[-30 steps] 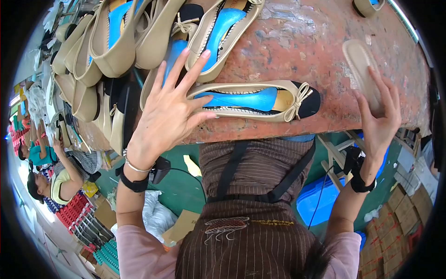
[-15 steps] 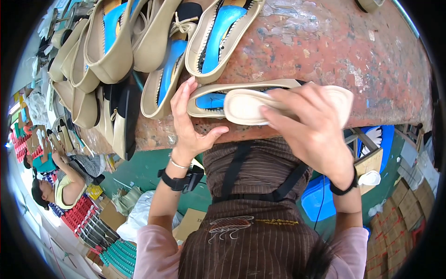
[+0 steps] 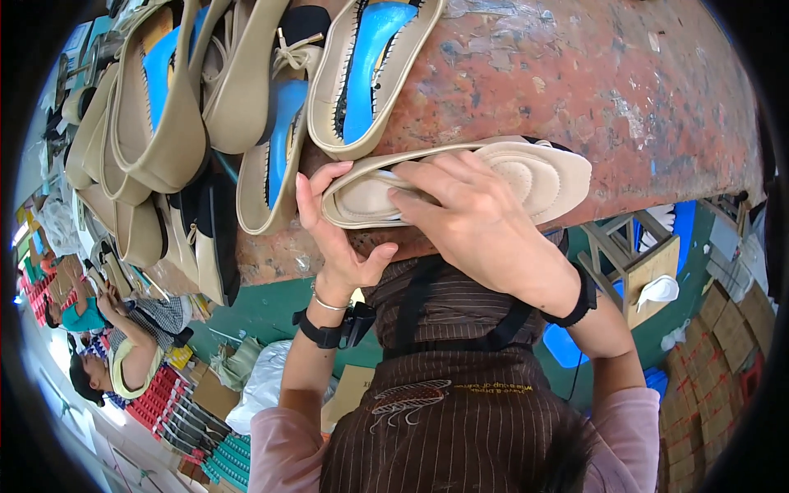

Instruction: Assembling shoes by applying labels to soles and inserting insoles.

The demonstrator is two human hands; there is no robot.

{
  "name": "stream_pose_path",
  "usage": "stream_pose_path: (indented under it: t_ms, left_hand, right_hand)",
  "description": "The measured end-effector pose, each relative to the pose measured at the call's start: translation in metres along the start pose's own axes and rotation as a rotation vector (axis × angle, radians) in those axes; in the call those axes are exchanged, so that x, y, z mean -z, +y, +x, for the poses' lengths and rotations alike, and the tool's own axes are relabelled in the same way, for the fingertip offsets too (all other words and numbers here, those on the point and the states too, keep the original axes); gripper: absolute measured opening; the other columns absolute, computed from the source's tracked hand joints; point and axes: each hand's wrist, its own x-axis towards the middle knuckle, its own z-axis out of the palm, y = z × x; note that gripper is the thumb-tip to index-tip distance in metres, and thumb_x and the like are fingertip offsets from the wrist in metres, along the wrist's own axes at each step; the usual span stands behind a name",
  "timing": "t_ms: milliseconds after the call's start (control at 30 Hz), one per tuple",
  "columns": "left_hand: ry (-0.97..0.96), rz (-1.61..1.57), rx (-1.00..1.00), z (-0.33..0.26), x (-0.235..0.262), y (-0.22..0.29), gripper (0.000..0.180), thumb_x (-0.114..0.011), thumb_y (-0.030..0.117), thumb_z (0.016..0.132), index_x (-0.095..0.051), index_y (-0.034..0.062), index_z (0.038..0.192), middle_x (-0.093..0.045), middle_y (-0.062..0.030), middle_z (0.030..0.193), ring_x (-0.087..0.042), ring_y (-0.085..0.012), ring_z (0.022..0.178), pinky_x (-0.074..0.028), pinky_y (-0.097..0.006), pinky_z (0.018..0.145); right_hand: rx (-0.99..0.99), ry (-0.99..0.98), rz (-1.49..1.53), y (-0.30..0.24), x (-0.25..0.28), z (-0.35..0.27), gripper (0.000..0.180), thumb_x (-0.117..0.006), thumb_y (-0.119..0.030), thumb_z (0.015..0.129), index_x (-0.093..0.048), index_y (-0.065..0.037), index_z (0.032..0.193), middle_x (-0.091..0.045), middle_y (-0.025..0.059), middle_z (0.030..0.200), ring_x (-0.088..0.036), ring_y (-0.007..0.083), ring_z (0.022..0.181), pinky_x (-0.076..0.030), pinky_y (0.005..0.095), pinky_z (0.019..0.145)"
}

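A beige flat shoe [image 3: 388, 163] lies sideways on the worktable near its front edge, toe to the left. My left hand [image 3: 335, 246] cups the toe, with fingers on the far side and thumb on the near side. My right hand [image 3: 481, 218] grips a cream insole [image 3: 567, 177] from above, fingertips inside the shoe. The insole's front end sits in the toe, while its heel end reaches past the shoe's back on the right. My right hand covers its middle.
Several beige shoes [image 3: 329, 123] with blue strips inside are crowded at the table's left. The worn red worktable [image 3: 526, 90] curves away to the right. A wooden stool [image 3: 645, 275] with a white cup [image 3: 657, 289] stands at right. Another person [image 3: 127, 353] works at far left.
My right hand has moved left and lowered the insole's front end into the shoe, covering the blue strip inside. My left hand stays around the toe.
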Motion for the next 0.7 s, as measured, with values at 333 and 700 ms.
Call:
stream_pose_path:
  t_ms: [333, 700]
  left_hand:
    - [-0.092, -0.045, 0.019, -0.003, 0.01, -0.008, 0.119, -0.071, 0.066, 0.081, -0.002, 0.0066, 0.158, -0.037, -0.0269, 0.142, -0.045, -0.0378, 0.127, -0.039, -0.048, 0.107]
    - [-0.113, 0.1, -0.037, 0.018, 0.007, 0.0, 0.039, -0.053, 0.027, 0.093, -0.055, 0.0, 0.121, -0.048, -0.0287, 0.133, -0.051, -0.0424, 0.12, -0.043, -0.049, 0.101]
  right_hand:
    - [-0.067, -0.098, 0.004, 0.001, -0.009, 0.001, 0.027, -0.067, -0.007, 0.071, -0.072, 0.005, 0.094, -0.061, 0.0142, 0.099, -0.063, 0.0297, 0.101, -0.051, 0.0407, 0.09]
    - [0.058, -0.209, -0.053, -0.004, -0.037, 0.004, 0.039, -0.063, -0.015, 0.084, -0.068, 0.0, 0.12, -0.065, 0.0154, 0.131, -0.06, 0.0302, 0.125, -0.043, 0.0392, 0.112]
